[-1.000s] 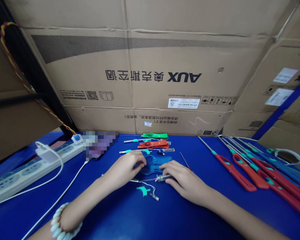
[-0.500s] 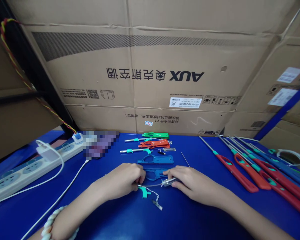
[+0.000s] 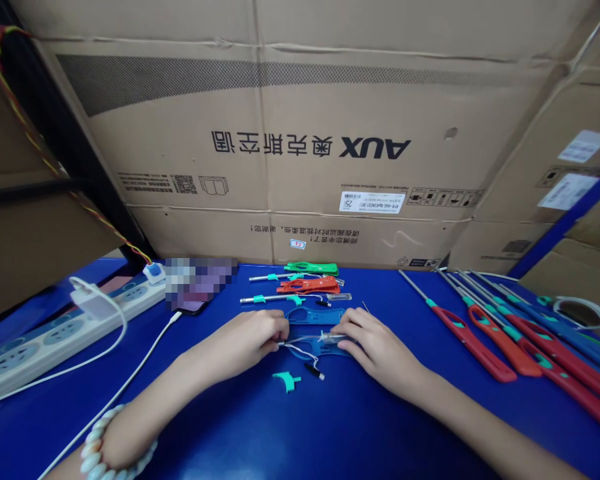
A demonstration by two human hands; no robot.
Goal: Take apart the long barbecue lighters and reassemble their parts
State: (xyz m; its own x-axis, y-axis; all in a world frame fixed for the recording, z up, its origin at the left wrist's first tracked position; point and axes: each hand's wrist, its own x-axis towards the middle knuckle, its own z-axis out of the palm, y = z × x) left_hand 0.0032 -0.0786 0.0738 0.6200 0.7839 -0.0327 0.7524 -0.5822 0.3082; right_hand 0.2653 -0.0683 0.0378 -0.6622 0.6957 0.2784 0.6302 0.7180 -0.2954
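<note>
From my remote view: left hand closed, fingertips pinching the end of a thin metal rod. Right hand grips a clear cylinder over the blue shell halves. Teal trigger just nearer. Orange shell beyond, finished lighters right, power strip left. Room to move: tabletop on the near side; cardboard bounds the far edge.

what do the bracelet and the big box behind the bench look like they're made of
Bracelet: polished stone or glass, perhaps plastic; its rounded pale beads have a soft shine.
Box: matte corrugated cardboard, most likely, given the brown surface, pressed creases and printed lettering.
</note>
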